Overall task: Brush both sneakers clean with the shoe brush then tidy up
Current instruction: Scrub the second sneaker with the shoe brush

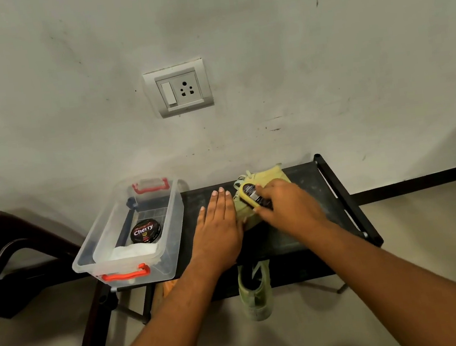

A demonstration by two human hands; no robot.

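Sneaker one (274,173), pale yellow-green fabric, sat by the back edge of the bench (316,219), near its middle. I watched the right hand (285,203) grip the yellow shoe brush (252,195) on its upper. The left hand (217,226) lay flat beside it, fingers straight, against the sneaker's side. The second sneaker (256,298) showed below the front edge. A clear plastic box (171,237) with red handles overhung the left end, holding a round black tin (145,231) reading "Cherry" and a white cloth (134,251). Dusty black top ran on from the sneaker to the right-end rail. A brown chair (12,228) crowded the left.
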